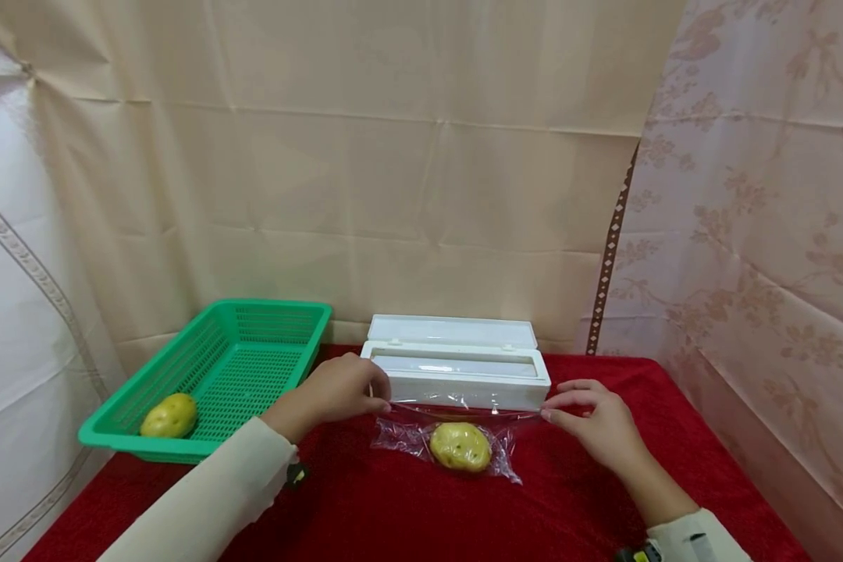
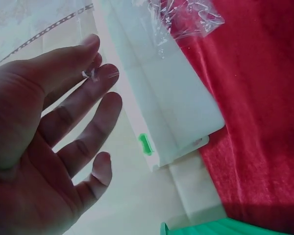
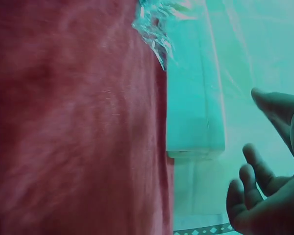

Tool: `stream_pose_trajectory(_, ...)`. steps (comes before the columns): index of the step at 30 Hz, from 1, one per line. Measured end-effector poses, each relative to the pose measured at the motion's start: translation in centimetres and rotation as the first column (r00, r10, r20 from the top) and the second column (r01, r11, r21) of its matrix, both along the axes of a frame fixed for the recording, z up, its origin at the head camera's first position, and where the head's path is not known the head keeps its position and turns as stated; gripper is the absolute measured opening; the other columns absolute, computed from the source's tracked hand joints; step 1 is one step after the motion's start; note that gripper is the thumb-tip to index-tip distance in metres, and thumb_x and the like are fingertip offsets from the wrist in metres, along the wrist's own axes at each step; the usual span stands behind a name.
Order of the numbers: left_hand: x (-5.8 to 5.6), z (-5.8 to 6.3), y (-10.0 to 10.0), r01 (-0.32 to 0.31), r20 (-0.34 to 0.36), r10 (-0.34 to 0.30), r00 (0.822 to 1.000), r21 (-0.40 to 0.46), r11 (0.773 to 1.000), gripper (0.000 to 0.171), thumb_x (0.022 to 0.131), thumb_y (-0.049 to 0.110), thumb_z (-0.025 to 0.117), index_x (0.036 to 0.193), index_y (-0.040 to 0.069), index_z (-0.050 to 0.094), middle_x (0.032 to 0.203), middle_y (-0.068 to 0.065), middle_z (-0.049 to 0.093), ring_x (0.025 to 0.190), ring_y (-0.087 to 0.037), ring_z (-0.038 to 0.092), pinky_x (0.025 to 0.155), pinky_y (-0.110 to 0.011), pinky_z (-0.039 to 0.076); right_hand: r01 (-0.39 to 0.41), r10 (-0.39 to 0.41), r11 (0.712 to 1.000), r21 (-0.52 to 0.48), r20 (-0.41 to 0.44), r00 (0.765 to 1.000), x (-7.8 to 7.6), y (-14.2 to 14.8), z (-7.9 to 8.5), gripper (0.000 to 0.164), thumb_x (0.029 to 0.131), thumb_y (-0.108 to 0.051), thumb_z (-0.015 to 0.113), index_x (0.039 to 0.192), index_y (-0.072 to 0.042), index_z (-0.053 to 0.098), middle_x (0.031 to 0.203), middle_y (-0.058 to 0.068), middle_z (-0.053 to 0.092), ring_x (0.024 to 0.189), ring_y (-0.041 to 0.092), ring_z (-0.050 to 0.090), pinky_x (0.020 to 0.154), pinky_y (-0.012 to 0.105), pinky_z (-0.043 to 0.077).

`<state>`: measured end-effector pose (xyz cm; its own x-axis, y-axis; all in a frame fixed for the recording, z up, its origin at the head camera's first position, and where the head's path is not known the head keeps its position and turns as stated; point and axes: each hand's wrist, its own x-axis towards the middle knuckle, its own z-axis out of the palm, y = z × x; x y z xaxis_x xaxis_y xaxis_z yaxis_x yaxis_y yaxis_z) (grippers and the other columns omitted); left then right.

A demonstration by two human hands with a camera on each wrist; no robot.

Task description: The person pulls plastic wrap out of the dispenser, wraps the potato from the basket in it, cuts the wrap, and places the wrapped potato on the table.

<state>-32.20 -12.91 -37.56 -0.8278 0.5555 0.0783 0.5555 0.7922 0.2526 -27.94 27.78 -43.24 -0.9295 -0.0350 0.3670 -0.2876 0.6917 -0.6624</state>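
At the potato's point(image 1: 460, 446) ten o'clock, glossy clear film point(image 1: 402, 437) is pinched by the left hand point(image 1: 337, 390); judged light, clingy, best held by corners. The yellow, dark-spotted potato, at the white box's six o'clock, is judged firm, best gripped round its sides. At three o'clock, film is pinched by the right hand point(image 1: 593, 425).

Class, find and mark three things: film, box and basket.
Film point(image 1: 402, 437): head view, on its crumpled left part.
Box point(image 1: 457, 385): head view, on its front wall.
Basket point(image 1: 256, 373): head view, on its bare floor.
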Motion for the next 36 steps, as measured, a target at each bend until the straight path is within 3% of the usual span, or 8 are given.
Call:
stream_pose_trajectory(4,0.7,-0.2,-0.6,0.033,-0.066,-0.035,0.997,-0.023,0.999,0.009,0.086,0.031,0.085,0.081,0.032,0.077,0.075,0.020,0.068,0.070,-0.001,0.060,0.068,-0.030,0.052,-0.079,0.080,0.996,-0.027,0.019,0.997,1.4,0.2,-0.5,0.011,0.082,-0.021,0.088,0.088,-0.028,0.083,0.118,0.008,0.069,0.106,0.004,0.057,0.075,0.029,0.051)
stream_pose_trajectory(8,1.8,-0.8,-1.1,0.060,-0.178,-0.074,0.981,-0.082,0.995,0.009,0.084,0.032,0.087,0.081,0.032,0.078,0.079,0.021,0.071,0.074,0.000,0.062,0.072,-0.030,0.052,-0.139,0.140,0.990,-0.028,0.039,0.989,2.5,0.2,-1.3,0.015,0.081,-0.019,0.089,0.088,-0.030,0.082,0.119,0.004,0.068,0.106,0.004,0.057,0.074,0.027,0.050)
stream_pose_trajectory(14,3.4,-2.5,-1.0,0.098,-0.353,-0.160,0.922,-0.187,0.977,0.010,0.082,0.025,0.083,0.079,0.033,0.079,0.078,0.017,0.069,0.076,-0.003,0.060,0.064,-0.028,0.036,-0.212,0.211,0.977,0.006,0.056,0.976,3.1,0.0,-2.3,0.015,0.078,-0.019,0.091,0.084,-0.030,0.081,0.119,0.009,0.068,0.106,0.016,0.060,0.073,0.028,0.049)
stream_pose_trajectory(19,4.0,-4.4,-0.2,0.108,-0.402,-0.205,0.893,-0.250,0.962,0.003,0.085,0.029,0.081,0.084,0.032,0.080,0.078,0.013,0.071,0.073,-0.008,0.061,0.063,-0.027,0.035,-0.244,0.241,0.958,0.154,0.038,0.970,2.8,-0.3,-2.8,0.022,0.074,-0.021,0.093,0.081,-0.037,0.079,0.114,0.003,0.069,0.106,0.023,0.062,0.082,0.033,0.050)
stream_pose_trajectory(23,4.1,-5.5,0.5,0.074,-0.426,-0.212,0.880,-0.318,0.945,0.002,0.087,0.031,0.080,0.085,0.031,0.081,0.077,0.010,0.071,0.072,-0.014,0.061,0.064,-0.029,0.036,-0.250,0.252,0.937,0.245,0.020,0.967,2.4,-0.7,-2.9,0.026,0.073,-0.020,0.093,0.079,-0.041,0.078,0.112,0.000,0.070,0.105,0.023,0.062,0.088,0.041,0.050)
stream_pose_trajectory(30,3.9,-6.6,1.6,-0.030,-0.520,-0.217,0.826,-0.425,0.905,0.012,0.084,0.022,0.082,0.080,0.032,0.078,0.077,0.010,0.072,0.073,-0.015,0.062,0.069,-0.034,0.040,-0.244,0.252,0.895,0.375,0.027,0.967,1.9,-1.3,-2.7,0.030,0.073,-0.019,0.091,0.075,-0.043,0.075,0.108,-0.001,0.069,0.103,0.019,0.058,0.087,0.042,0.047)
stream_pose_trajectory(34,3.5,-7.1,2.0,-0.066,-0.531,-0.199,0.824,-0.439,0.896,0.016,0.082,0.020,0.082,0.073,0.031,0.075,0.074,0.009,0.071,0.069,-0.016,0.059,0.069,-0.034,0.041,-0.257,0.265,0.871,0.419,0.040,0.963,1.6,-1.7,-2.5,0.030,0.072,-0.017,0.090,0.072,-0.043,0.075,0.100,-0.007,0.070,0.100,0.018,0.059,0.085,0.040,0.048)
stream_pose_trajectory(36,3.3,-7.2,2.1,-0.074,-0.516,-0.188,0.836,-0.444,0.893,0.015,0.083,0.021,0.081,0.072,0.029,0.075,0.075,0.009,0.072,0.069,-0.016,0.058,0.068,-0.035,0.042,-0.271,0.273,0.865,0.422,0.058,0.960,1.3,-1.9,-2.4,0.030,0.073,-0.017,0.090,0.071,-0.042,0.075,0.096,-0.012,0.069,0.099,0.017,0.061,0.086,0.040,0.049)
